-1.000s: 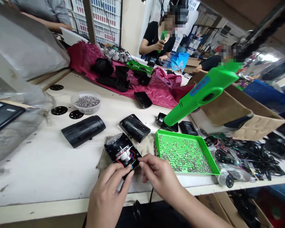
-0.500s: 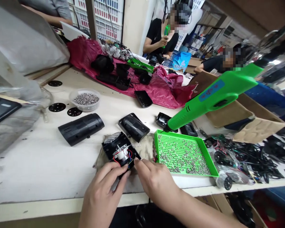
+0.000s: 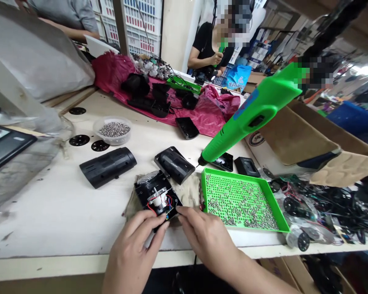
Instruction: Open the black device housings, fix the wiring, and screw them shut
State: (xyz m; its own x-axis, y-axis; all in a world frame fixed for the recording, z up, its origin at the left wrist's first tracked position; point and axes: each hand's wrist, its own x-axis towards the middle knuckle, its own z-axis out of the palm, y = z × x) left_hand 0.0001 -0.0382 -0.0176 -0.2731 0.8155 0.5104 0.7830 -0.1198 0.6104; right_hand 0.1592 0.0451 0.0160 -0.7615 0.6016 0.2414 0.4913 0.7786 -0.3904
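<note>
A black plastic housing half (image 3: 147, 194) lies open side up on a stained cloth (image 3: 188, 192), with a white motor (image 3: 159, 200) and red and blue wires inside. My left hand (image 3: 136, 241) pinches its near edge between thumb and fingers. At the lower right corner, my right hand (image 3: 205, 230) has its thumb and forefinger closed against the same half; anything small between those fingertips is hidden. Just behind sit a black cover (image 3: 175, 164) and, to the left, a curved black shell (image 3: 108, 166). A green electric screwdriver (image 3: 242, 120) hangs to the right, untouched.
A green tray (image 3: 245, 200) of screws stands right of the cloth. A tub (image 3: 113, 130) of screws and black discs (image 3: 79, 140) lie at left. Cables (image 3: 334, 204) and a cardboard box (image 3: 306, 139) fill the right. A co-worker (image 3: 208, 49) sits across the bench.
The hanging screwdriver has swung left, its tip now off the tray's back corner. My right hand has shifted slightly at the housing's corner; the left keeps its grip. The view has turned a little.
</note>
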